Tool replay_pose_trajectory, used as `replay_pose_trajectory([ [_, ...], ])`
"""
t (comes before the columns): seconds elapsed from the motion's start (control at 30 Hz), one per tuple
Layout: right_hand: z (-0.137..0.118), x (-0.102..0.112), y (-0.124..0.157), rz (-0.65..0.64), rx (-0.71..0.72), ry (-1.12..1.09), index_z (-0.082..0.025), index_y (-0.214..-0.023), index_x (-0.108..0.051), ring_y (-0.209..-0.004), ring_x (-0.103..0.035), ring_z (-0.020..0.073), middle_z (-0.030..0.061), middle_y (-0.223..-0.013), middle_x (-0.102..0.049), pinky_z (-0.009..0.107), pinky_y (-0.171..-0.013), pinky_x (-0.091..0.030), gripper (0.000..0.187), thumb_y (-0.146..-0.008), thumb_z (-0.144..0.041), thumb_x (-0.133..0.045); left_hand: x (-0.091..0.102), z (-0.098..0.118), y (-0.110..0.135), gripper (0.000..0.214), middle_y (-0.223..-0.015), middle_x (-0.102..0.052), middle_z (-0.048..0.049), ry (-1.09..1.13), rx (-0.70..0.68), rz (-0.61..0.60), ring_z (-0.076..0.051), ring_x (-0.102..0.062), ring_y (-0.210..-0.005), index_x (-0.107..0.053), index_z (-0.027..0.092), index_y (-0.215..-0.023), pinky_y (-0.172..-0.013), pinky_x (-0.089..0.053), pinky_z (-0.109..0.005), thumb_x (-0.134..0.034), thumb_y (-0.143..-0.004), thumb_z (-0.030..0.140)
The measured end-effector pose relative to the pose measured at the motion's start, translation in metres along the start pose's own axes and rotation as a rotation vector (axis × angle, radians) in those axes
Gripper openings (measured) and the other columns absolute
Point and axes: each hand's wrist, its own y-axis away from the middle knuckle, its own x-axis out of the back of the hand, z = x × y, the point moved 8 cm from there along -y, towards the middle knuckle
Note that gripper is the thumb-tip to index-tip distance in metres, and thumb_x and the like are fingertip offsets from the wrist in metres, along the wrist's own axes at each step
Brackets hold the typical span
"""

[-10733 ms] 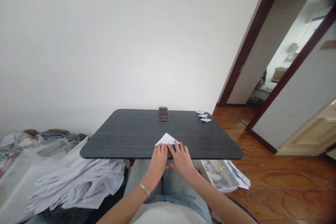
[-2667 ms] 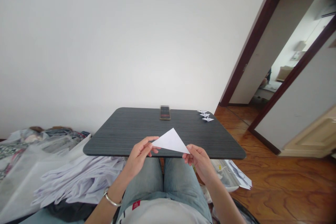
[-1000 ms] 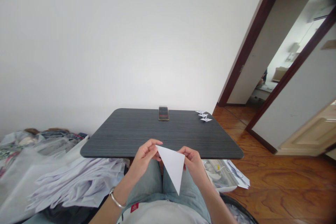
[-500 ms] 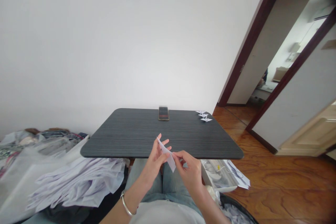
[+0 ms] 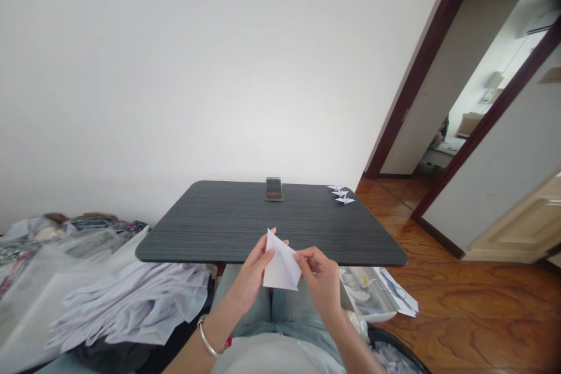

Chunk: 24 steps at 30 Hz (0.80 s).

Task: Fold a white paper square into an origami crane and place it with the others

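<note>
I hold a folded white paper triangle [image 5: 280, 266] in the air just in front of the near edge of the dark table [image 5: 219, 228], above my lap. My left hand [image 5: 253, 276] pinches its left side, thumb and fingers closed on the sheet. On the paper's right edge, my right hand [image 5: 321, 280] is closed in a grip. The paper's point is up, near my left fingertips. A metal bracelet circles my left wrist.
A phone [image 5: 274, 189] stands at the table's far edge. Three small folded paper figures [image 5: 340, 194] sit at the far right corner. Crumpled white sheets [image 5: 131, 304] are piled at my left, and a tray with papers [image 5: 377, 295] lies on the wooden floor at my right.
The paper lay pressed on the table, then was lifted and turned in the air. In the last half second it swung from edge-on to facing me, both hands still on it.
</note>
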Motion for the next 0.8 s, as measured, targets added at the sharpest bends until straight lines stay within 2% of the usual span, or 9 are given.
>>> replay_pose_trajectory([
  [0.07, 0.009, 0.004, -0.002, 0.041, -0.07, -0.085, -0.016, -0.066, -0.059, -0.043, -0.045, 0.01, -0.0023, -0.049, -0.054, 0.02, -0.042, -0.034, 0.025, -0.081, -0.036, -0.057, 0.002, 0.001, -0.001, 0.056, -0.105, -0.068, -0.0087, -0.047, 0.011, -0.028, -0.021, -0.062, -0.085, -0.052, 0.017, -0.123, -0.072, -0.044, -0.026, -0.067, -0.071, 0.031],
  [0.17, 0.016, 0.007, -0.006, 0.054, -0.134, -0.186, -0.017, -0.065, -0.056, -0.041, -0.041, 0.0088, -0.0043, -0.046, -0.049, 0.019, -0.041, -0.031, 0.026, -0.079, -0.039, -0.059, 0.002, 0.003, -0.002, 0.043, -0.088, -0.071, -0.0078, -0.12, 0.015, -0.082, -0.018, -0.062, -0.07, -0.062, 0.012, -0.108, -0.062, -0.042, -0.024, -0.067, -0.071, 0.034],
  [0.4, 0.028, -0.001, -0.008, -0.061, -0.215, -0.301, -0.018, -0.069, -0.055, -0.041, -0.047, 0.011, -0.0029, -0.047, -0.056, 0.021, -0.041, -0.038, 0.025, -0.079, -0.041, -0.059, 0.004, 0.011, -0.002, 0.041, -0.075, -0.07, -0.0064, -0.19, 0.02, -0.127, -0.016, -0.059, -0.06, -0.066, 0.011, -0.1, -0.057, -0.039, -0.022, -0.066, -0.072, 0.041],
  [0.47, 0.028, -0.004, -0.009, -0.14, -0.181, -0.299, -0.019, -0.083, -0.058, -0.041, -0.047, 0.0115, -0.0038, -0.048, -0.056, 0.021, -0.041, -0.039, 0.019, -0.081, -0.038, -0.058, 0.005, 0.012, -0.003, 0.042, -0.075, -0.07, -0.0066, -0.183, 0.037, -0.134, -0.016, -0.059, -0.061, -0.067, 0.011, -0.099, -0.056, -0.039, -0.022, -0.067, -0.071, 0.041],
  [0.53, 0.022, -0.004, -0.01, -0.233, -0.076, -0.279, -0.021, -0.102, -0.06, -0.048, -0.05, 0.0125, -0.0023, -0.057, -0.058, 0.022, -0.047, -0.043, 0.023, -0.086, -0.034, -0.051, 0.007, 0.013, -0.003, 0.04, -0.075, -0.07, -0.007, -0.191, 0.054, -0.143, -0.015, -0.059, -0.061, -0.067, 0.01, -0.098, -0.055, -0.039, -0.021, -0.068, -0.07, 0.039],
  [0.63, 0.005, -0.003, -0.009, -0.422, 0.115, -0.237, -0.022, -0.09, -0.069, -0.064, -0.055, 0.0145, 0.0045, -0.081, -0.063, 0.024, -0.055, -0.045, 0.027, -0.089, -0.028, -0.042, 0.009, 0.012, -0.003, 0.038, -0.076, -0.07, -0.0076, -0.212, 0.073, -0.165, -0.015, -0.059, -0.06, -0.067, 0.01, -0.098, -0.056, -0.039, -0.021, -0.067, -0.072, 0.037],
  [0.7, -0.003, -0.002, -0.006, -0.533, 0.193, -0.201, -0.022, -0.092, -0.07, -0.066, -0.055, 0.0155, 0.0047, -0.081, -0.062, 0.025, -0.059, -0.045, 0.027, -0.088, -0.024, -0.043, 0.01, 0.011, -0.003, 0.038, -0.077, -0.07, -0.0081, -0.219, 0.083, -0.181, -0.015, -0.059, -0.061, -0.066, 0.01, -0.1, -0.057, -0.039, -0.022, -0.066, -0.073, 0.036],
  [0.8, -0.01, -0.002, -0.004, -0.581, 0.279, -0.094, -0.023, -0.096, -0.069, -0.067, -0.057, 0.0156, 0.0039, -0.078, -0.063, 0.025, -0.061, -0.045, 0.026, -0.086, -0.017, -0.046, 0.009, 0.012, -0.002, 0.039, -0.079, -0.069, -0.0086, -0.224, 0.09, -0.194, -0.015, -0.059, -0.062, -0.065, 0.01, -0.104, -0.057, -0.04, -0.022, -0.065, -0.074, 0.035],
])
